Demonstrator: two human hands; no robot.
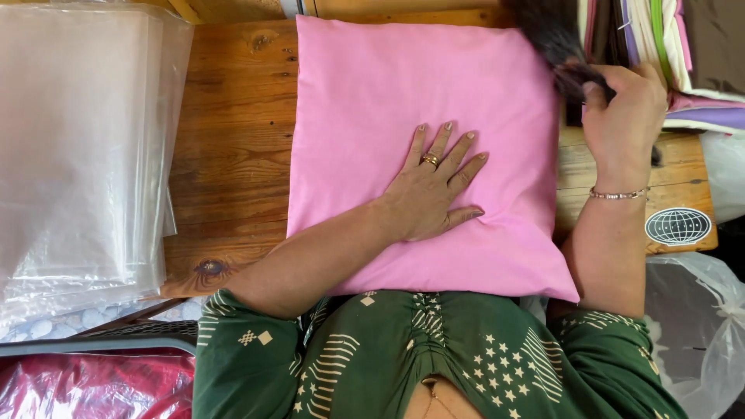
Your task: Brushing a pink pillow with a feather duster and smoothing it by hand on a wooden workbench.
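Note:
A square pink cushion [372, 93] lies flat on a wooden table [229, 147]. My left hand [431, 190] rests palm down on the cushion's middle, fingers spread, a gold ring on one finger. My right hand [621, 109], with a thin bracelet at the wrist, is at the cushion's upper right corner, closed around the handle of a dark bristled brush [551, 35], which is blurred with motion over the cushion's edge.
A stack of clear plastic bags [77, 147] lies at the left. Folded fabrics in several colours [675, 46] are piled at the upper right. A clear plastic bag [698, 326] sits lower right, a red wrapped item [85, 388] lower left.

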